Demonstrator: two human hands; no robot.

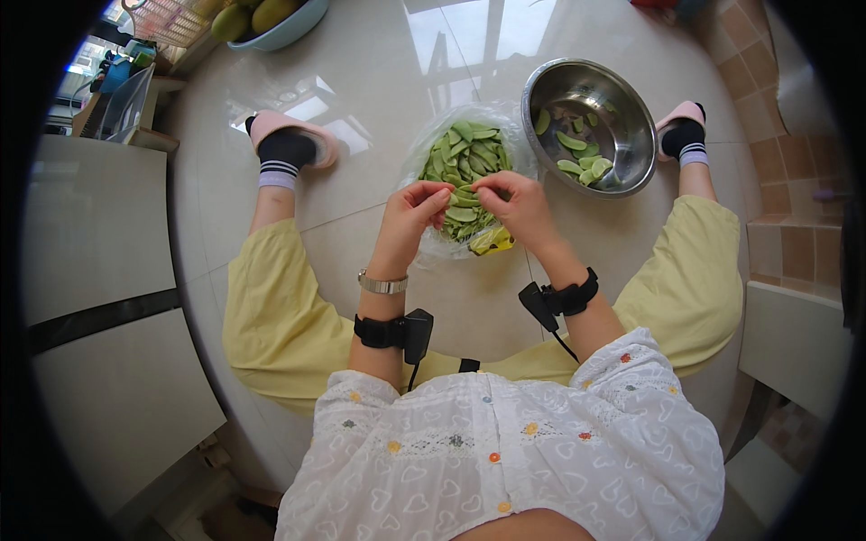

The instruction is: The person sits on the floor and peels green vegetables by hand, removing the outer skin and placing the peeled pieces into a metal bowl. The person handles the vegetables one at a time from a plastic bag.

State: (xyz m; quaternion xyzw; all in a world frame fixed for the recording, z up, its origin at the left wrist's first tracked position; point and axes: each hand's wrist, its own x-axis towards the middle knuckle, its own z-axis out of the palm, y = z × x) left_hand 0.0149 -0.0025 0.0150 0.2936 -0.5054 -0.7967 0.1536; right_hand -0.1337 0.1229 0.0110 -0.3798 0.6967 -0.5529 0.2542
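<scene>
Both hands meet over a heap of flat green bean pods [467, 152] in a clear plastic bag [413, 162] on the floor. My left hand [418, 206] pinches one end of a green bean pod [463, 192] between thumb and fingertips. The other end of it is at the fingertips of my right hand [517, 203]; the fingers partly hide the pod. To the right stands a round stainless steel basin [629, 128], with several pods and pod pieces [587, 166] on its bottom. A yellow printed patch [492, 241] shows on the bag's near side.
Pale glossy tiles [365, 74] cover the floor. My feet in pink slippers [291, 132] flank the bag and basin. A light blue bowl [287, 34] of large green fruit sits far left. Cabinet fronts [101, 230] line the left, and a brown tiled wall [764, 115] the right.
</scene>
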